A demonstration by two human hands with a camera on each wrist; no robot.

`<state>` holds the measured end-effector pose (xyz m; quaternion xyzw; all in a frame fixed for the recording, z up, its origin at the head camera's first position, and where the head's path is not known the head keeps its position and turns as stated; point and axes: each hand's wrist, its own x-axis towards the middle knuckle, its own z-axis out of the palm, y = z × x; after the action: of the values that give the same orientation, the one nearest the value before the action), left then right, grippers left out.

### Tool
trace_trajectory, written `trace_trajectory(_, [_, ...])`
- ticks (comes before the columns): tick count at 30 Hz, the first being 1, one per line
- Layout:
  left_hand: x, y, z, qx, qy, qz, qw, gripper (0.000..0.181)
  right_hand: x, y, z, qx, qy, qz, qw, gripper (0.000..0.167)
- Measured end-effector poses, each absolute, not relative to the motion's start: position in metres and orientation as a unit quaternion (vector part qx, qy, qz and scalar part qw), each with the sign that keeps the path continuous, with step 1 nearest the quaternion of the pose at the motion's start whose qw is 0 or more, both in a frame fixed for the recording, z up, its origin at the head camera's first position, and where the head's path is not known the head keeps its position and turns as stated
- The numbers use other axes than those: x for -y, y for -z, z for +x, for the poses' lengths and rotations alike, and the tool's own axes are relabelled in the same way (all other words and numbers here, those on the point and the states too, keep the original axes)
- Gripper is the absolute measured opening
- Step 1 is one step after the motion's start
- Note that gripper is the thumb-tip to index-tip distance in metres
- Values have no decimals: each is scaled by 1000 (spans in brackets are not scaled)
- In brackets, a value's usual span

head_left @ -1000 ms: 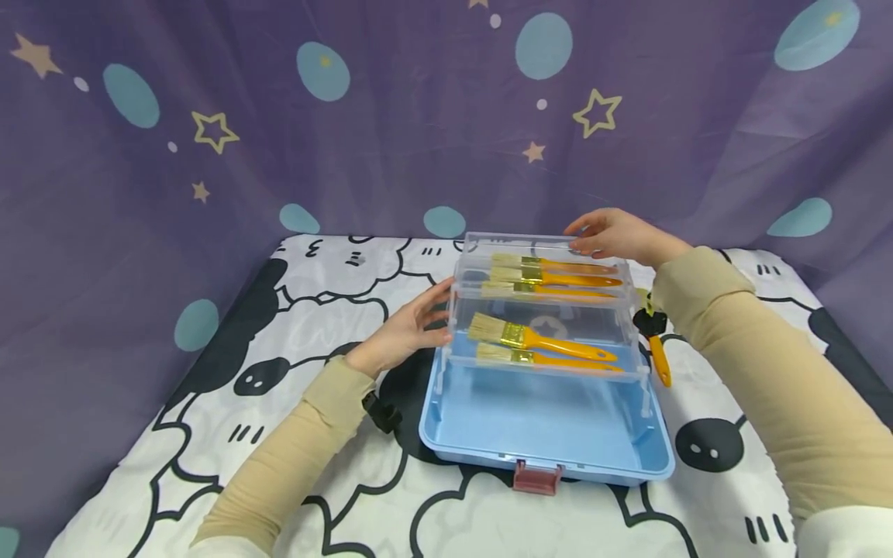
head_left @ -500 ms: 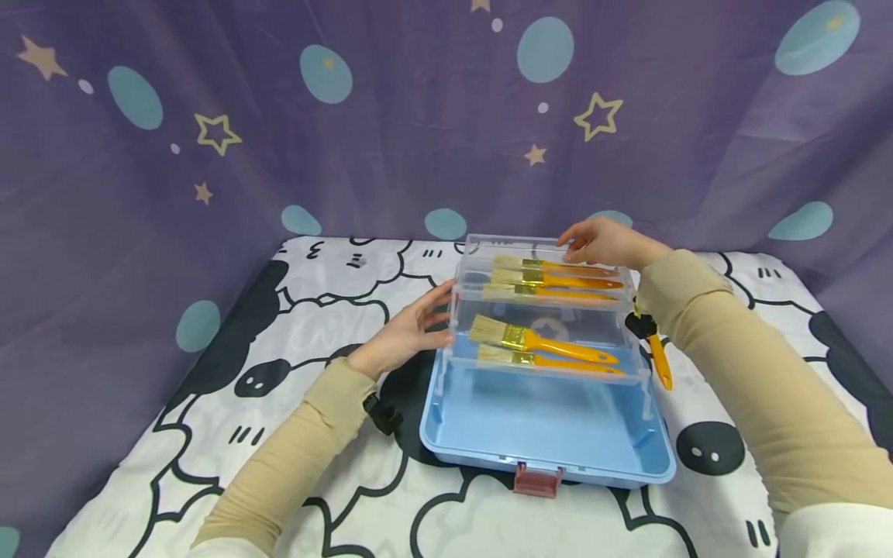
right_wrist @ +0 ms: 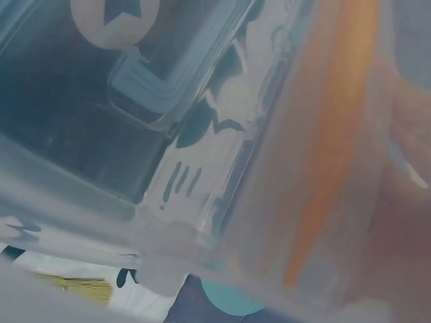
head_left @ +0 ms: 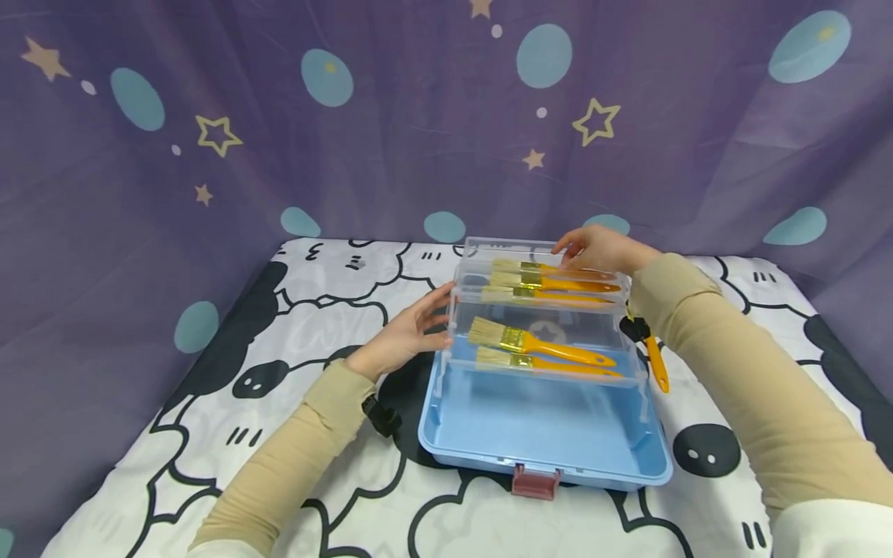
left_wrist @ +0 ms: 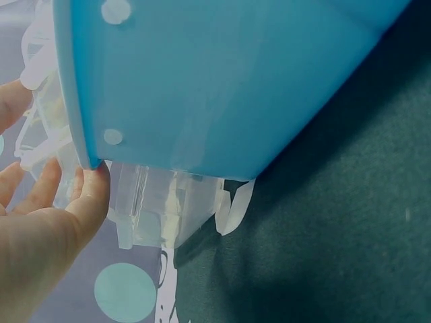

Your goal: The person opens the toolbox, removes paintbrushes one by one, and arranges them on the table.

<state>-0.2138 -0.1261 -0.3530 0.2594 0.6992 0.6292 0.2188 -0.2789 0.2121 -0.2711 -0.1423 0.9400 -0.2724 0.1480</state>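
Observation:
A light-blue plastic toolbox [head_left: 544,415] stands with its clear trays [head_left: 460,310] raised in tiers. Several flat paintbrushes [head_left: 568,353] with yellow handles and pale bristles lie in the tiers. My left hand [head_left: 401,337] touches the left end of the trays, fingers extended and thumb apart. Up close, the left wrist view shows its thumb by the blue box's corner [left_wrist: 87,134]. My right hand [head_left: 603,246] is over the rearmost tier, fingertips near its back rim and the furthest brush [head_left: 586,273]. In the right wrist view, a translucent wall blurs that hand and an orange handle [right_wrist: 337,134].
To the right of the toolbox lies another paintbrush [head_left: 657,364], partly hidden by the right sleeve and its black wrist camera [head_left: 633,329]. A reddish latch [head_left: 535,482] projects at the box front. Behind the sheep-patterned cloth [head_left: 335,310] hangs a purple curtain [head_left: 418,116].
My right hand has slid left and slightly down along the rear tier. The left hand stays in place at the trays' end, and the brushes keep their positions.

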Motion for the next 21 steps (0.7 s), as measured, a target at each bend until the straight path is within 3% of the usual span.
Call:
trace_trajectory(10, [124,351,-214,-706,-628,238,225,88,-206,267,-279,-941,259,-138,168,34])
trace_trajectory(21, [125,348,-212,-713,-623,231,225,88,-207,268,-279,-929,286,-182,151,35])
